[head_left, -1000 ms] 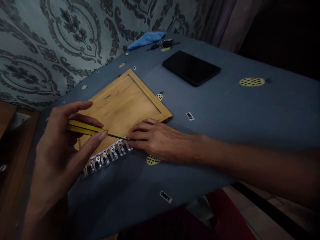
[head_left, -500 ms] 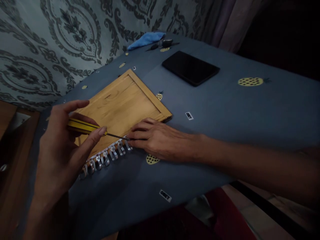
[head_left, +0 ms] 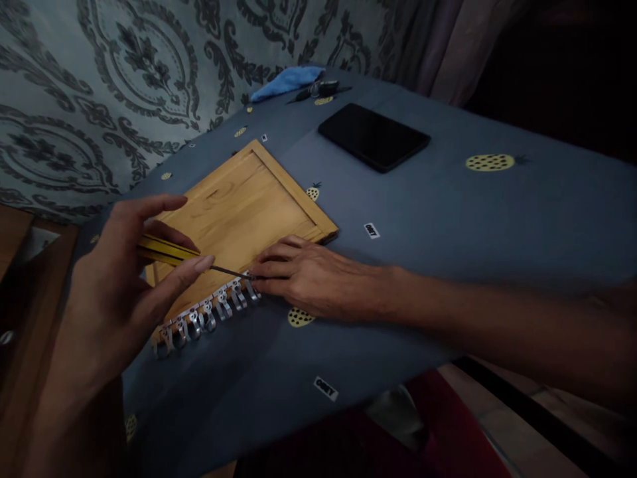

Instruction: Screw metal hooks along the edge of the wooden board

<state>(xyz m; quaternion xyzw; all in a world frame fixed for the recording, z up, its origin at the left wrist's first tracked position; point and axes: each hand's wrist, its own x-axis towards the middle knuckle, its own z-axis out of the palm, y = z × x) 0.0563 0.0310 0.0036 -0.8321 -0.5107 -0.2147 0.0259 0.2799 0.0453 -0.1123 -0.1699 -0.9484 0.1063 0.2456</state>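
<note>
A framed wooden board (head_left: 249, 192) lies flat on the blue tablecloth. Along its near edge runs a row of several metal clips (head_left: 208, 315). My left hand (head_left: 124, 279) holds a yellow-handled screwdriver (head_left: 166, 251), gripped between thumb and fingers, with its index finger raised. The shaft points right, and its tip meets the last clip at the row's right end. Resting on the board's near right part, my right hand (head_left: 318, 279) has its fingertips at that same clip and the screwdriver tip. Those fingertips partly hide the clip, and what they pinch is too small to make out.
A black tablet-like device (head_left: 373, 136) lies behind the board on the tablecloth (head_left: 423, 219). Farther back are a blue cloth (head_left: 287, 82) and a dark tool (head_left: 318, 89). A patterned curtain (head_left: 139, 73) hangs along the far left side. Wooden furniture (head_left: 30, 332) stands at the left edge.
The screwdriver handle has turned slightly in my left hand, and that hand has shifted a little. The view has moved slightly. My right hand stays at the same clip.
</note>
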